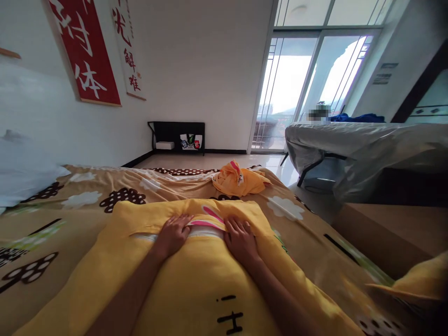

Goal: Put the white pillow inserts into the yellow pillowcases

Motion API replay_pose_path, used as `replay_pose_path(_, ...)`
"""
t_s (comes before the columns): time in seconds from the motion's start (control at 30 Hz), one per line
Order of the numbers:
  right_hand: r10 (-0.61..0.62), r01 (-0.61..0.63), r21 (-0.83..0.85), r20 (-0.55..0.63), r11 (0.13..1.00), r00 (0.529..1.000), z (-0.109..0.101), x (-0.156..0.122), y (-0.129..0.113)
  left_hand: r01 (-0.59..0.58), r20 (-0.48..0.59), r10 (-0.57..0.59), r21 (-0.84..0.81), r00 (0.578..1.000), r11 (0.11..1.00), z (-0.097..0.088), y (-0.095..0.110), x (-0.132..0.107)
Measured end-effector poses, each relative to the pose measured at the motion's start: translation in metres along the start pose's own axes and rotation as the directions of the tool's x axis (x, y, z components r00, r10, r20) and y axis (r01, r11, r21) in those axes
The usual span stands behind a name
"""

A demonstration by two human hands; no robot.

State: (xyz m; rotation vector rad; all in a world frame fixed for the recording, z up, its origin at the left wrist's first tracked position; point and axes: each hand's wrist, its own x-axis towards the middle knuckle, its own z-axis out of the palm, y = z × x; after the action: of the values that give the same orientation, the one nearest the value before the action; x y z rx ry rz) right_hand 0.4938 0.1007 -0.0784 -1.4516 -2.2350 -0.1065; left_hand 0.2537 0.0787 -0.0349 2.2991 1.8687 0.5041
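A yellow pillowcase [196, 280] with a pillow inside lies on the bed in front of me. Its open end shows white and pink striped cloth [205, 225] between my hands. My left hand [174, 233] lies flat on the yellow fabric left of the opening, fingers spread. My right hand [241, 237] presses flat on the fabric right of the opening, fingers stretched out. Neither hand holds anything.
The bed carries a tan sheet [70, 205] with cloud and tree prints. A crumpled yellow cloth [240, 181] lies further up the bed. A white pillow [21, 177] sits at the left. A covered table [364, 144] stands to the right, with glass doors [297, 88] behind.
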Motion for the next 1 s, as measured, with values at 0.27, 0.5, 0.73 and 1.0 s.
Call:
replay_pose_path(0.27,0.093,-0.103,-0.131,-0.086,0.986,0.992,-0.012,-0.025,0.044,0.052,-0.060,-0.050,0.040,0.997,0.998,-0.017,-0.031,-0.017)
replay_pose_path(0.5,0.227,-0.209,0.161,-0.105,0.965,0.968,-0.010,-0.044,0.083,0.189,-0.173,-0.205,-0.109,0.963,0.976,-0.030,-0.112,-0.065)
replay_pose_path(0.73,0.184,-0.166,0.397,-0.008,0.903,0.983,-0.015,-0.044,0.096,0.239,-0.014,-0.240,-0.043,0.971,0.970,-0.066,-0.127,-0.062)
replay_pose_path(1.0,0.079,-0.043,0.121,-0.306,0.992,0.949,-0.025,-0.056,0.094,0.204,-0.193,-0.193,0.035,0.962,0.978,-0.045,-0.123,-0.047)
